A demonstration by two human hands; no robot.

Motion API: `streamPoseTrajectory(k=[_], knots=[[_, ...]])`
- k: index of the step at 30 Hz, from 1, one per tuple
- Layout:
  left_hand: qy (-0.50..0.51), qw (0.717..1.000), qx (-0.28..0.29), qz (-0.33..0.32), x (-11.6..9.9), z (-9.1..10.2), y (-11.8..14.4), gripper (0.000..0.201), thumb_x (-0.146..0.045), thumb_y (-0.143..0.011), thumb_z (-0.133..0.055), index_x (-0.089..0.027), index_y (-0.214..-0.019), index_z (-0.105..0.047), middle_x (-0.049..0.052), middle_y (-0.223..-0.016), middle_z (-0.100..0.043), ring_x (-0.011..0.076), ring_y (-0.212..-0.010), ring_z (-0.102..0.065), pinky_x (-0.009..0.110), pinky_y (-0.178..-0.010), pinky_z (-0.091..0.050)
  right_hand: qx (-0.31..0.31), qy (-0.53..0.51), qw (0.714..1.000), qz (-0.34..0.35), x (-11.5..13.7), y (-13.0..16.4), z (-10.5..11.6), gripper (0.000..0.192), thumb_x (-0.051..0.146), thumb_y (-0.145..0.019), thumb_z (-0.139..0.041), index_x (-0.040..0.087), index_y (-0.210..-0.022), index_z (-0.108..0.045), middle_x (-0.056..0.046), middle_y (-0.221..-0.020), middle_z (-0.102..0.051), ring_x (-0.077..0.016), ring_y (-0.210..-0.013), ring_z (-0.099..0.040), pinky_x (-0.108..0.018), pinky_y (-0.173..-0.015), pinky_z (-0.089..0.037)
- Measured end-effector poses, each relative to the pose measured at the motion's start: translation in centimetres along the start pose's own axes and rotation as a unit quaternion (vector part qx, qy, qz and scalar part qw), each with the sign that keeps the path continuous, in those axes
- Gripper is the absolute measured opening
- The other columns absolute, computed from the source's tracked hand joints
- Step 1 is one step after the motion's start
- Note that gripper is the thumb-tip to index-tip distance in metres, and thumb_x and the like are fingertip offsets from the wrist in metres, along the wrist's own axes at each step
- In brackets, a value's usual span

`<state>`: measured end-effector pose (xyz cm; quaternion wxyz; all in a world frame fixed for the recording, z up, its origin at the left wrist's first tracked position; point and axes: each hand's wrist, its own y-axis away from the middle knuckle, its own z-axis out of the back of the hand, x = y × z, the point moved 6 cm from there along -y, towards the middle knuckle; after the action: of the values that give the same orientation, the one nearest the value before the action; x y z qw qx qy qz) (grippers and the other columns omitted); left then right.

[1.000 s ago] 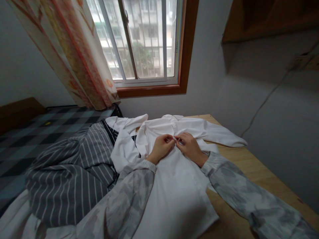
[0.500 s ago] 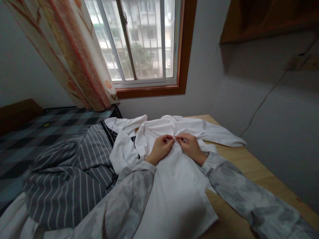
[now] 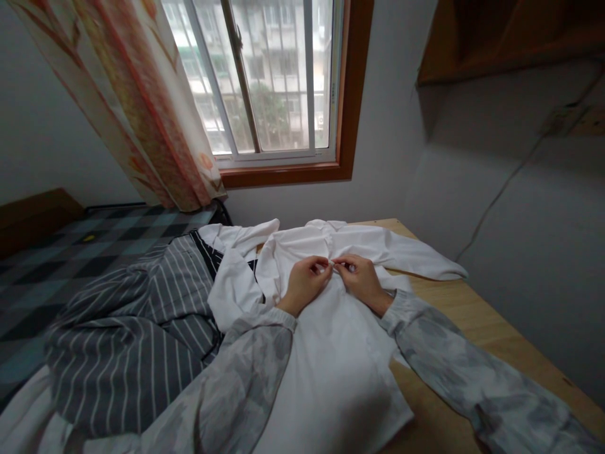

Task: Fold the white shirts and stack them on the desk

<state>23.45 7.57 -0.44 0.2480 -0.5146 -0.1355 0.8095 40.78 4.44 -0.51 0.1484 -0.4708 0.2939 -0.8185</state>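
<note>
A white long-sleeved shirt (image 3: 326, 340) lies spread over the wooden table, its collar toward the window and one sleeve stretched to the right. Along its front, below the collar, my left hand (image 3: 307, 280) pinches the fabric between thumb and fingers. My right hand (image 3: 362, 280) pinches the same spot from the other side, and the fingertips of both hands nearly meet. Any button there is too small or too hidden to make out. Both forearms are in grey camouflage-patterned sleeves.
Left of the shirt is a heap of grey striped cloth (image 3: 127, 353). Beyond it lies a checked bed cover (image 3: 42, 277). The wooden table (image 3: 472, 321) shows on the right. A window (image 3: 278, 82), a patterned curtain (image 3: 137, 107) and a hanging cable (image 3: 501, 189) are behind.
Very little differs. Both hands stay at the same place on the shirt front, with only a slight shift of the fingertips.
</note>
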Motion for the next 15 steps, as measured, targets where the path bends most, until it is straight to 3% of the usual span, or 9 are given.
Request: streamPoseTrajectory(k=[8,15], knots=[[-0.173,0.983,-0.006,-0.063,-1.2,0.3,0.3,0.006,-0.024,-0.085,-0.081,-0.024,-0.09,-0.084,0.002,-0.081,-0.081,0.0174,-0.068,-0.07,0.031,-0.077,-0.051,0.018,0.006,1.0,-0.019,-0.5,0.0,-0.3,0.014,0.019,-0.089,-0.074,0.022,-0.095,-0.086,-0.006,-0.089,-0.082,-0.0222,-0.077,-0.07,-0.034,-0.073,-0.053],[-0.176,0.982,0.001,-0.072,-1.4,0.4,0.3,0.006,-0.027,-0.09,-0.08,-0.024,-0.091,-0.085,0.002,-0.08,-0.081,0.0171,-0.068,-0.07,0.032,-0.08,-0.052,0.039,-0.06,0.993,-0.095,-2.3,0.1,-0.7,0.015,0.03,-0.089,-0.077,0.021,-0.095,-0.087,-0.007,-0.09,-0.083,-0.0221,-0.077,-0.073,-0.033,-0.073,-0.056]])
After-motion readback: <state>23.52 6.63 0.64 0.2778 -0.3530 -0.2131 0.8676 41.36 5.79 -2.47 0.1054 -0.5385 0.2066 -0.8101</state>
